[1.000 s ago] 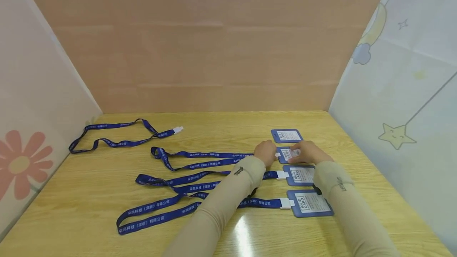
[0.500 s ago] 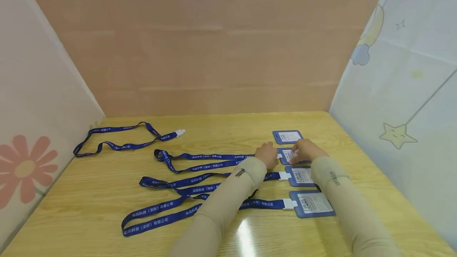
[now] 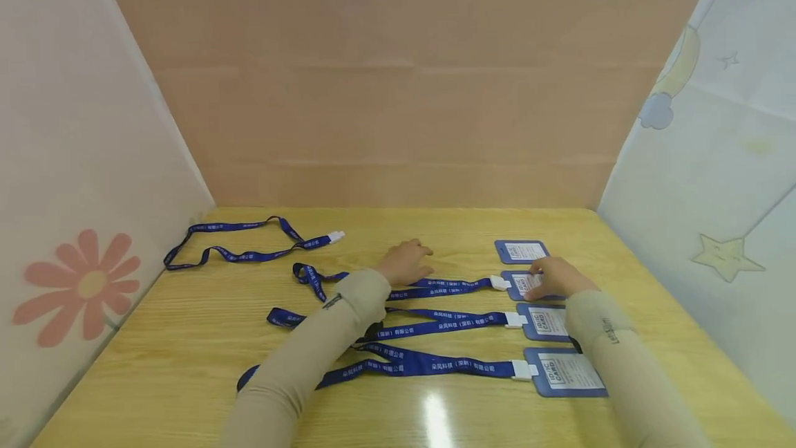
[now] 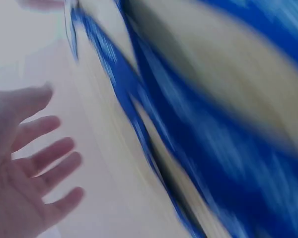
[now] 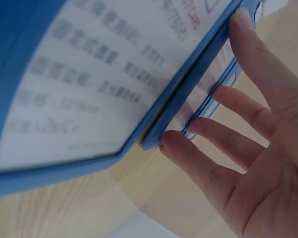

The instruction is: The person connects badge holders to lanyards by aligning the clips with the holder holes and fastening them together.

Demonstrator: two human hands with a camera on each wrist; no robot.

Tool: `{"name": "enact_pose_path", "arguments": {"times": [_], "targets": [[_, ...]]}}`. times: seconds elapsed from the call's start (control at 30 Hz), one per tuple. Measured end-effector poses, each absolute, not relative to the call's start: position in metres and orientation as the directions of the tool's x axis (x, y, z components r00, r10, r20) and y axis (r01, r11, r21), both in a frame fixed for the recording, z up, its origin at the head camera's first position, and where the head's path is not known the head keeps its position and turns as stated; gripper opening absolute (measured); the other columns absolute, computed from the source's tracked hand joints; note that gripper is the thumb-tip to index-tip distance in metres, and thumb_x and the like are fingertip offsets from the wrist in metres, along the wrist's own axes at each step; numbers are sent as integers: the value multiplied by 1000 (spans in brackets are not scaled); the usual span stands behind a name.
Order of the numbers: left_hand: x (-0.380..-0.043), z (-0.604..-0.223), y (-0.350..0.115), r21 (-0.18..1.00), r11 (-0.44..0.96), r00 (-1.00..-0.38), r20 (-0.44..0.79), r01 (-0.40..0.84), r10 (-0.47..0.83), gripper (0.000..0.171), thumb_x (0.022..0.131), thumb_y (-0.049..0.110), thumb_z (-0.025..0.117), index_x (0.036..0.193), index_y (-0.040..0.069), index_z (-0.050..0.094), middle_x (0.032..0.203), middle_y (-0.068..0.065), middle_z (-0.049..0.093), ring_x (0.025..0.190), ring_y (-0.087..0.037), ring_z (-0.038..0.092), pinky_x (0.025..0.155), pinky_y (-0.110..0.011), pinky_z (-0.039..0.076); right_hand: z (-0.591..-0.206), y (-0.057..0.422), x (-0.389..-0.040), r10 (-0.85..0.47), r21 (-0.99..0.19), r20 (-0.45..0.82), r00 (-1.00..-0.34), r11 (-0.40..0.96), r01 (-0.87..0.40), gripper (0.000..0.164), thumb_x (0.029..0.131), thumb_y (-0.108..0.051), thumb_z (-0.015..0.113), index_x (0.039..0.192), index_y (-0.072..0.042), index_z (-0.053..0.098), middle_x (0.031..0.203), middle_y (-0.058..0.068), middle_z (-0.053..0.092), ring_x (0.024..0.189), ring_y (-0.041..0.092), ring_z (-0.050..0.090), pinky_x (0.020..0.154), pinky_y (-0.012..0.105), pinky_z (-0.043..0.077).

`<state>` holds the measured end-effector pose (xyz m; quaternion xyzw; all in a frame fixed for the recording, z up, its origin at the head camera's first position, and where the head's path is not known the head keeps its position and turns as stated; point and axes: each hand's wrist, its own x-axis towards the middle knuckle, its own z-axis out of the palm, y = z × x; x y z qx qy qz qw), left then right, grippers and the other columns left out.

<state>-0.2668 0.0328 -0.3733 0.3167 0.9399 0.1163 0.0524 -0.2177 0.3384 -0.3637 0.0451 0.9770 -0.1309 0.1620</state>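
Note:
Spread out flat, my left hand [image 3: 403, 265] is over the looped part of a blue lanyard [image 3: 460, 287], and its loose fingers [image 4: 59, 148] hold nothing in the left wrist view. That lanyard's white clip [image 3: 499, 283] joins a blue ID card holder [image 3: 513, 285]. With thumb and fingertips at the holder's edges, my right hand [image 3: 555, 278] holds it on the table and hides its right part. Nearer to me, two more card holders [image 3: 547, 322] lie in the same column, each clipped to a lanyard [image 3: 448, 368]. Their faces carry white cards with print.
Behind the held holder lies another card holder [image 3: 522, 252], with no lanyard on it. One lanyard [image 3: 245, 256] with a bare white clip [image 3: 336, 236] lies at the back left. Patterned side panels and a peach back wall enclose the wooden table [image 3: 186, 365].
My left hand has left the clip and moved left along the lanyard, its fingers now spread. My right hand stays at the same card holder. The head view has shifted a little.

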Motion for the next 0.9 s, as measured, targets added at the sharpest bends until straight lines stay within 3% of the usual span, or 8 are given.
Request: {"name": "enact_pose_path", "arguments": {"times": [0.1,0.2,0.33,0.5,0.9], "targets": [[-282,-376,-5,252,800,-838,109,544,535,35,93,26,56,123,9,59,122,-11,59,109,-28,58,91,-43,49,-364,344,-215,56,-240,-334,-941,960,142,70,67,-37,80,122,-1,54,124,29,53,102,39,53,94,61,39],[-296,-383,-42,179,863,-880,163,472,447,32,93,23,56,121,9,60,116,-11,60,103,-28,59,86,-44,50,-363,349,-215,52,-236,-346,-937,962,141,74,66,-42,80,123,-2,53,124,30,52,100,38,53,92,62,39],[-310,-394,-82,101,922,-925,115,373,361,35,94,23,55,126,8,56,118,-14,58,105,-31,58,87,-48,49,-365,356,-213,43,-232,-357,-933,964,133,79,63,-46,80,123,-3,51,123,31,52,96,37,53,90,62,40],[-317,-405,-112,166,944,-958,19,287,288,44,94,27,54,132,4,50,129,-21,52,112,-38,55,91,-52,47,-373,360,-206,59,-235,-378,-924,959,157,82,61,-49,80,124,-4,51,124,31,51,95,37,52,89,64,40],[-325,-401,-127,181,967,-983,-13,179,184,44,94,32,54,132,11,51,128,-20,53,113,-39,53,96,-59,41,-374,349,-215,18,-247,-342,-939,963,109,81,65,-49,78,126,-2,50,130,34,45,102,42,50,93,67,37]]}}
